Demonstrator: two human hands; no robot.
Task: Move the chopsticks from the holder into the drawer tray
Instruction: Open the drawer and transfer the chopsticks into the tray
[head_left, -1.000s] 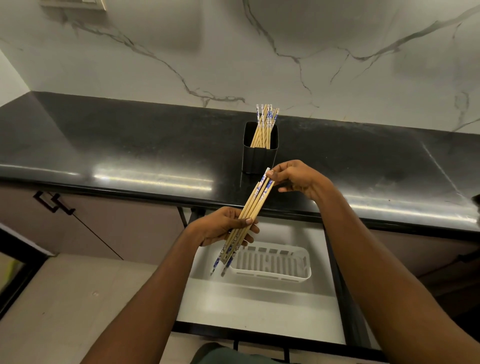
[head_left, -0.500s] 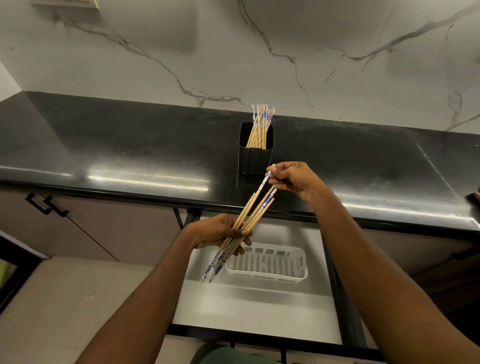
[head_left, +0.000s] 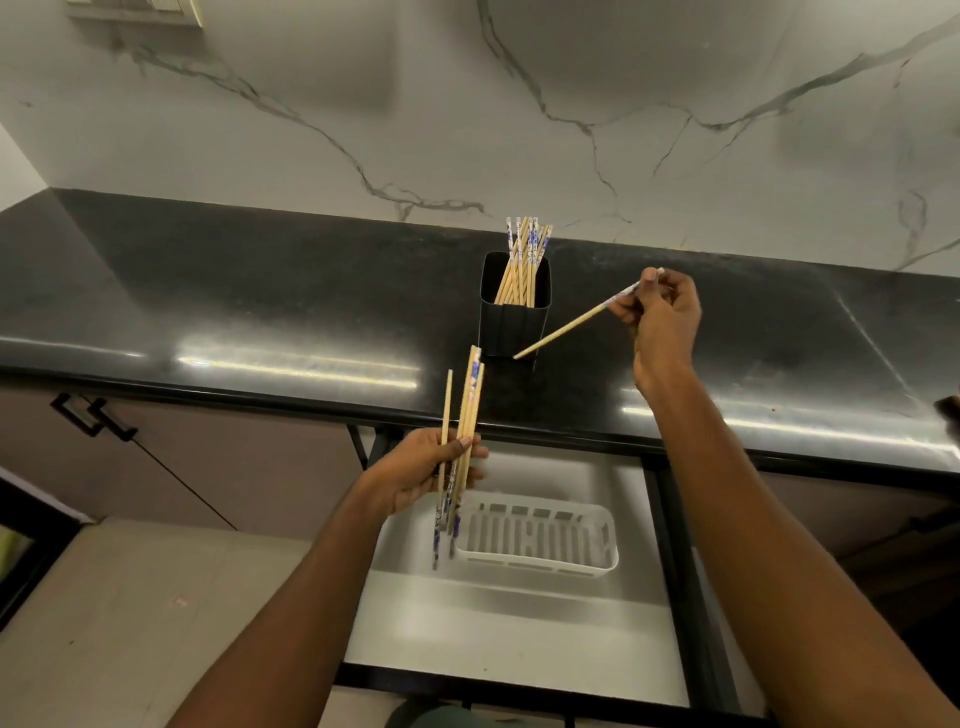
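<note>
**Lighting and picture quality**

Light: moderate, even, from overhead. Glare: long white streaks along the front edge of the glossy black stone table (head_left: 260, 291). Shadows: soft grey patches on the white, grey-veined marble wall (head_left: 623, 104). Distortion: wide-angle, the table edge bows toward the corners. Focus: fairly sharp throughout. Lower right corner: dark.

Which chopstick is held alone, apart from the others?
The single chopstick pinched by the right hand; the left hand grips a bundle, and remaining chopsticks stand in the black holder.
</note>
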